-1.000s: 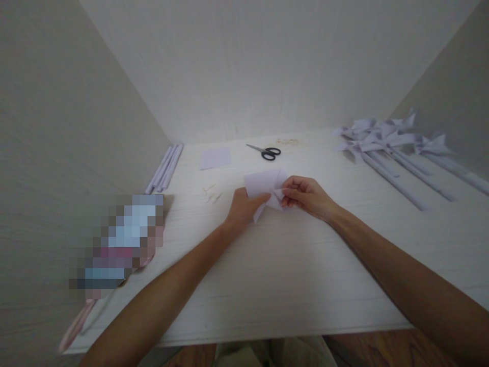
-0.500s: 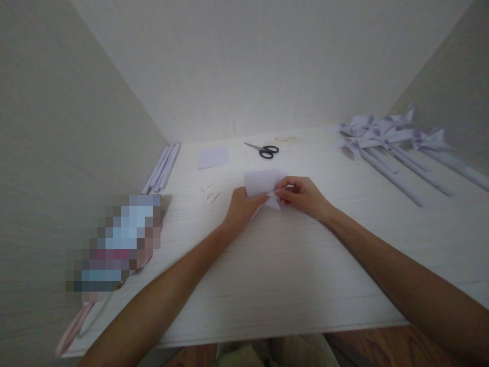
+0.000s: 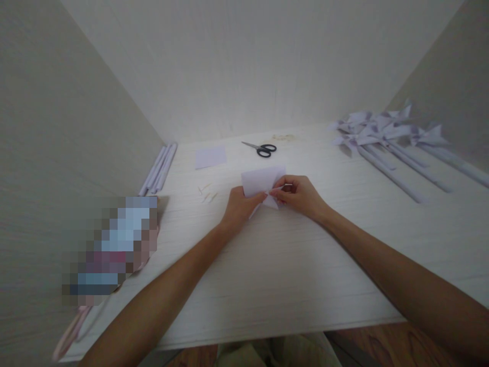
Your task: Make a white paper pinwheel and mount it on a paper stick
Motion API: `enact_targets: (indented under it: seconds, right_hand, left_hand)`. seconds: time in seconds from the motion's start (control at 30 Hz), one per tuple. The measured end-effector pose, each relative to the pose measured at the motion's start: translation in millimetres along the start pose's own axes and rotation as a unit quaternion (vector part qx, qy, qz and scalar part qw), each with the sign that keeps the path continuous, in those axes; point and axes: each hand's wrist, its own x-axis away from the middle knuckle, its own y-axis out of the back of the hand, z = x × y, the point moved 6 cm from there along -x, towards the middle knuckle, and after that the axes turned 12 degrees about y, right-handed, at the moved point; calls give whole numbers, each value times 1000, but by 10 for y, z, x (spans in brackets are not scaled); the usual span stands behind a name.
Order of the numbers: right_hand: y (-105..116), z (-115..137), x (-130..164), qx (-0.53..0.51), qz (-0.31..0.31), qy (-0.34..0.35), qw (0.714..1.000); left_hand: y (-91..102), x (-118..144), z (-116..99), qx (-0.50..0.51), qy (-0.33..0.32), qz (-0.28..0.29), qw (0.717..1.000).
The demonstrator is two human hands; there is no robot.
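Observation:
Both of my hands meet over a pale lilac folded paper piece (image 3: pixel 262 181) at the middle of the white table (image 3: pixel 290 275). My left hand (image 3: pixel 240 206) pinches the paper's lower left part. My right hand (image 3: pixel 300 194) grips its right side and holds a thin stick, like a toothpick (image 3: pixel 281 188), pointed at the paper's centre. The paper's upper flap stands up behind my fingers; its lower part is hidden by them.
Black-handled scissors (image 3: pixel 261 149) and a lilac paper square (image 3: pixel 210 156) lie farther back. Loose toothpicks (image 3: pixel 206 193) lie left of my hands. Rolled paper sticks (image 3: pixel 158 168) rest along the left wall. Several finished paper pinwheels (image 3: pixel 385 140) lie at the right. A blurred-out object (image 3: pixel 110 250) sits at the left.
My right hand has turned so the thin stick now shows, pointing at the paper's centre. Both hands keep hold of the paper; the view has shifted slightly.

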Motion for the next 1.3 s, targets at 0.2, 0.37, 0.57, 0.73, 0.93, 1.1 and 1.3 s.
enact_targets:
  seconds: [0.2, 0.37, 0.57, 0.73, 0.93, 1.1, 1.3]
  right_hand:
    - [-14, -16, -5, 11, 15, 10, 1000]
    - [-15, -8, -6, 24, 23, 28, 999]
    - [-6, 17, -5, 42, 22, 29, 998]
    - [0, 32, -3, 56, 14, 34, 998]
    - [19, 37, 12, 62, -12, 40, 997]
    - [2, 83, 37, 94, -20, 69, 993]
    - [82, 189, 57, 41, -83, 114, 989]
  left_hand:
    - [2, 7, -16, 0, 1, -6, 1000]
    - [4, 12, -29, -19, 10, -17, 1000]
    - [-1, 25, -58, -23, 4, -16, 1000]
    - [-12, 20, -47, -2, 7, 3, 1000]
    - [-3, 34, -37, 17, 10, 2, 1000]
    - [16, 53, -45, 12, 2, -22, 1000]
    - [1, 36, -19, 36, -5, -20, 999]
